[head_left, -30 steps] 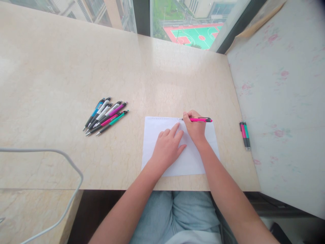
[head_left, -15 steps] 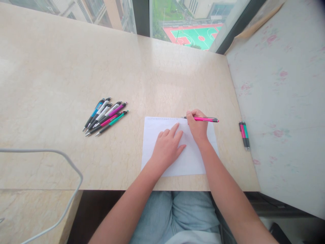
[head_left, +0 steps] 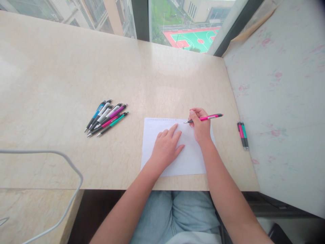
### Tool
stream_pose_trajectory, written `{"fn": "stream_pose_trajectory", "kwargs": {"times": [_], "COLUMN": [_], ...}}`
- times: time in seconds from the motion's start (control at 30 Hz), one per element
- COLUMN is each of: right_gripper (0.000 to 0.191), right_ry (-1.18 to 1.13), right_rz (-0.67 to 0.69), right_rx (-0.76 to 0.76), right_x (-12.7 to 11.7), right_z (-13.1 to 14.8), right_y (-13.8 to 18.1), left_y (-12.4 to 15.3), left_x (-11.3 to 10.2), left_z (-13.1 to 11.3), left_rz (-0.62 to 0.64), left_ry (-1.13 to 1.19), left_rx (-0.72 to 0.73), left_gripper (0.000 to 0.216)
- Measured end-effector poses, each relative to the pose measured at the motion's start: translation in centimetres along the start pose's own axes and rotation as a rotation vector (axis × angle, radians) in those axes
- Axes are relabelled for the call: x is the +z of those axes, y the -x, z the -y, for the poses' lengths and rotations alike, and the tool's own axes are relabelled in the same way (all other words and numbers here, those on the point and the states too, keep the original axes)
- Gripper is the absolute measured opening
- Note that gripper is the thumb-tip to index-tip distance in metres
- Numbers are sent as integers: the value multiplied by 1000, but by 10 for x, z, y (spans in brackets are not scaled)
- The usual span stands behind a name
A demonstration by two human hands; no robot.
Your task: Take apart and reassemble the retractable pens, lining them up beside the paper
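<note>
A white sheet of paper (head_left: 188, 161) lies near the front edge of the desk, with a faint line of small writing along its top. My left hand (head_left: 166, 145) rests flat on the sheet, its fingers spread. Between the fingers of my right hand (head_left: 201, 125) is a pink pen (head_left: 208, 117) with a black grip. The pen's tip points left over the upper part of the sheet; whether it touches the paper I cannot tell.
Several pens (head_left: 106, 118) in blue, white, purple, pink and green lie in a loose bundle on the left. Two pens (head_left: 243, 135), pink and green, lie by the flowered wall covering (head_left: 276, 101). A pale cable (head_left: 73, 166) curves across the lower left. Windows stand behind the desk (head_left: 162, 84).
My right hand has shifted slightly right and its fingers have loosened a little. The pen has tilted, its rear end higher and its tip lower on the sheet. My left hand stays put.
</note>
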State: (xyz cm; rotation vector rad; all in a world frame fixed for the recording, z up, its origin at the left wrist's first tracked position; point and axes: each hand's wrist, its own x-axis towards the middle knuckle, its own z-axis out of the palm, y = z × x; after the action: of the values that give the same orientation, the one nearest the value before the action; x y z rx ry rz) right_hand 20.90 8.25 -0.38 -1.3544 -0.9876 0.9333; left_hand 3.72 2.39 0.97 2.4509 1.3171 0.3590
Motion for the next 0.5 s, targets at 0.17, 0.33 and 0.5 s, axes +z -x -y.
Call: {"fn": "stream_pose_trajectory", "kwargs": {"times": [0.17, 0.33, 0.5], "right_gripper": [44, 37, 41], "right_ry": [-90, -154, -283], "right_rz": [29, 33, 100], "right_rx": [79, 103, 133], "right_x": [-1, -3, -6], "right_z": [10, 20, 26], "right_y": [8, 17, 20], "left_y": [-1, -2, 0], "left_x": [-2, -2, -9], "left_z": [0, 4, -4], "left_rz": [-4, -67, -157], "left_ry": [-14, 83, 353], "left_rx": [7, 25, -9], "left_gripper": [38, 30, 28]}}
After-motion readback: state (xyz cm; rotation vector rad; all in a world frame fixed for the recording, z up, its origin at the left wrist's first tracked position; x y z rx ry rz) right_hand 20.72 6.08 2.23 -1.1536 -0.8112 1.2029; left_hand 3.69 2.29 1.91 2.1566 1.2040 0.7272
